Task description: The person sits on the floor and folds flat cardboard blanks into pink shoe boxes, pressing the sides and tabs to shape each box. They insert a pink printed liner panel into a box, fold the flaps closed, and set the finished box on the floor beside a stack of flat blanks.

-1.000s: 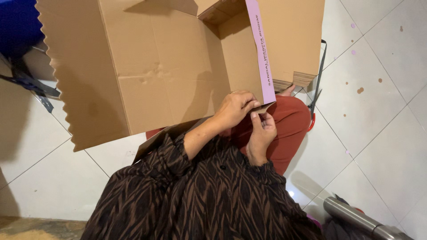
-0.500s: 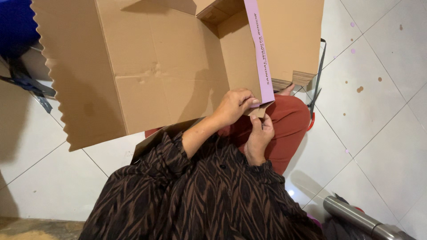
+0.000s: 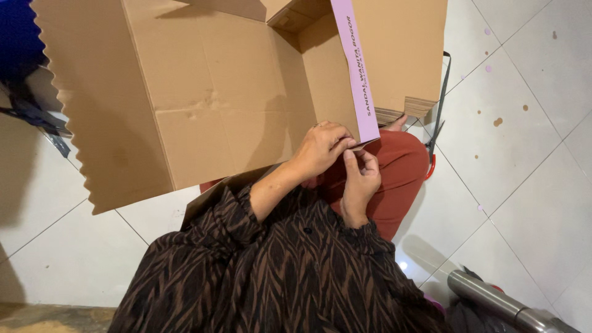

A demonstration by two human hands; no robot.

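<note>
Here | two hands (image 3: 342,163) pinch one pink strip (image 3: 356,68) | one cardboard box (image 3: 203,92)

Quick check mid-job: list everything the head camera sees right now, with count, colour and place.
box: one, brown cardboard, opened, on the lap
label strip: one, pink, down the box's inner wall, lower end pinched by both hands
scissors: one, dark with red handle, on floor right of box
floor: white tiles
metal tube: one, silver, bottom right
blue thing: one, top left, unclear
left hand: on strip end
right hand: below it, thumb on strip
</note>
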